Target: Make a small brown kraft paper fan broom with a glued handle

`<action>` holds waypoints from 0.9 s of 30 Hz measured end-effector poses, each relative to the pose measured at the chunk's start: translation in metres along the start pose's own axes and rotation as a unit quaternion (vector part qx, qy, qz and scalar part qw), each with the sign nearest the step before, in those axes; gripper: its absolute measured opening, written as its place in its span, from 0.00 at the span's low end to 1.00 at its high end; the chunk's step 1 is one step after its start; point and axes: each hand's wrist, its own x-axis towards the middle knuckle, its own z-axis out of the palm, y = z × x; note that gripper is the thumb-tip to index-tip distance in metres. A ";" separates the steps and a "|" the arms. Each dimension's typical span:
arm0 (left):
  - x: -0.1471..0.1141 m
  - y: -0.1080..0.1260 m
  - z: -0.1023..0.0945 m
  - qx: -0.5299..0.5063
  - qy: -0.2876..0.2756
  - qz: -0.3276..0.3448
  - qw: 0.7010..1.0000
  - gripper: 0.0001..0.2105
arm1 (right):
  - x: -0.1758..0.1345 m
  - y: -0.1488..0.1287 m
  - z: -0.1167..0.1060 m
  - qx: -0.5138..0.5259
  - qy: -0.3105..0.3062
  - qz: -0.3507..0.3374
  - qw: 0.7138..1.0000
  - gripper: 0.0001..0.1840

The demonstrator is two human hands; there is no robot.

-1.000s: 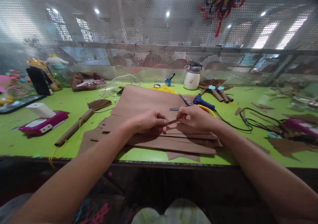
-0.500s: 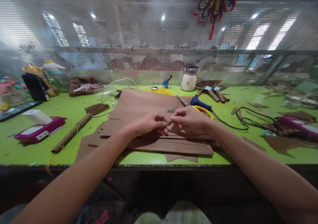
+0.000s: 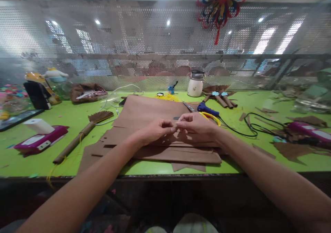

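Note:
Over a stack of brown paper sheets, my left hand and my right hand meet with fingertips pinched close together. Whatever lies between the fingertips is too small to make out. Behind my right hand are scissors with yellow handles, their blades partly covered. A blue glue gun lies just beyond, its black cord trailing right. To the left rests a rolled brown paper piece with a pleated fan end, yellow thread hanging from it.
A purple power strip with a white plug stands at the left, another purple strip at the right among paper scraps. Farther back are a white jar, a small blue bottle and more paper rolls. The green table's front edge runs below my forearms.
The view has tilted up slightly, so the table sits a little lower in the picture. My left fingers have curled in closer; both hands stay together at the same spot.

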 end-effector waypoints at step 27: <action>0.004 -0.005 -0.007 -0.157 0.059 -0.029 0.985 0.14 | 0.016 0.011 -0.043 -0.151 0.262 -0.074 0.950 0.20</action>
